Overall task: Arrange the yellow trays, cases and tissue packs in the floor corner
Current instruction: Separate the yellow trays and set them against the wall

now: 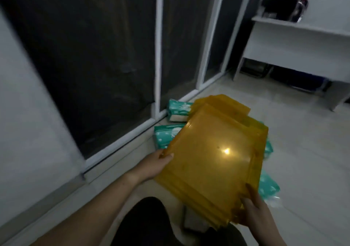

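Note:
I hold a stack of translucent yellow trays (212, 156) above the floor, tilted toward me. My left hand (155, 165) grips the stack's left edge, thumb on top. My right hand (254, 208) grips its near right corner. Under and behind the stack lie several teal tissue packs on the tiles: one by the door frame (178, 111), one at the left (166, 135), and others showing at the right (269, 186). Much of the packs is hidden by the trays.
Dark glass sliding doors with white frames (158, 56) run along the left and back. A white desk (295, 43) with dark bags on top stands at the back right. A small grey item (193, 220) lies on the floor beside my dark-clothed knee (144, 225).

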Action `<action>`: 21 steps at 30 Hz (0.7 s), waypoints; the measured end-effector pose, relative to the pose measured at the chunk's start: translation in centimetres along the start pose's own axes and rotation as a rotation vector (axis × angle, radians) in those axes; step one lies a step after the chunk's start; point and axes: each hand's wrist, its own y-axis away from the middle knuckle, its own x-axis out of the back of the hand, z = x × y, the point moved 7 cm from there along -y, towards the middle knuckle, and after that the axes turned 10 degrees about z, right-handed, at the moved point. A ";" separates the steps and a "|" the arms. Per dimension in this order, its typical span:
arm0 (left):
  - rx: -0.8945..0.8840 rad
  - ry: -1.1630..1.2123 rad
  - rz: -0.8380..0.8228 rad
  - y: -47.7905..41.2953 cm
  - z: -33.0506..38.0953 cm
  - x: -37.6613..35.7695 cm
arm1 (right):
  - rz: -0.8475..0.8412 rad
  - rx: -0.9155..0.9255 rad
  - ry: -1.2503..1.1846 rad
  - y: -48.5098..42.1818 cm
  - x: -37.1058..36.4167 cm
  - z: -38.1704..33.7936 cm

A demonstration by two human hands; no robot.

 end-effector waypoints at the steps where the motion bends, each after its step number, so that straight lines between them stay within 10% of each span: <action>1: 0.002 0.012 0.059 1.7 -0.9 2.4 | -0.027 0.012 0.008 1.0 -1.4 -1.0; 11: 0.128 0.025 0.552 20.2 -12.3 20.7 | -0.553 0.258 0.178 13.9 -17.3 -12.7; 21: 0.422 0.095 0.908 37.7 -22.5 24.0 | -0.925 0.292 0.382 26.3 -27.0 -10.2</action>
